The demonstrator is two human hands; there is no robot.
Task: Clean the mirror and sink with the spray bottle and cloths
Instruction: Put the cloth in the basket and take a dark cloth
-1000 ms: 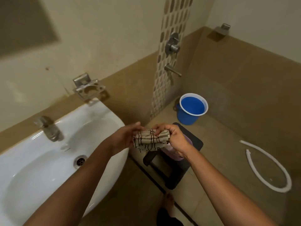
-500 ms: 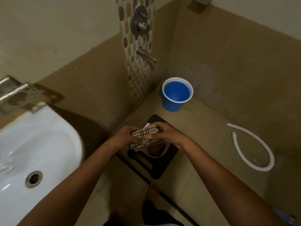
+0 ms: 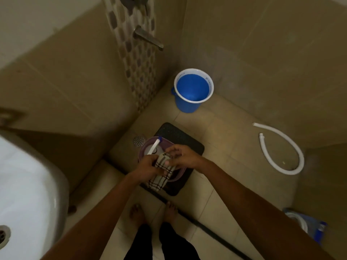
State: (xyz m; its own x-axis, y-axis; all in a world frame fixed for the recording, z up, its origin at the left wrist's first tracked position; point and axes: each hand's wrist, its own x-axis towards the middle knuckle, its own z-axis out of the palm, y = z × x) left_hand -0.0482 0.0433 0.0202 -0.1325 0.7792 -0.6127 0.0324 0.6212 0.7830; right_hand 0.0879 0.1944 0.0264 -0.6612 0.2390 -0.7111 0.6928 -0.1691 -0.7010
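Both hands meet over the purple tub (image 3: 179, 178) on the dark mat (image 3: 185, 138): the left hand (image 3: 148, 167) grips the checked cloth (image 3: 161, 174), the right hand (image 3: 181, 156) pinches its upper edge with loose fingers. The spray bottle (image 3: 154, 146) stands in the tub just beneath. A slack pinch could drop the cloth onto the wet-looking floor or knock the bottle over. The blue bucket (image 3: 193, 91) has rim lettering, too blurred to read.

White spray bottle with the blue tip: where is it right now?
Head view, centre: the white spray bottle lies in the purple basin on the black mat, just beyond both hands holding the checked cloth.
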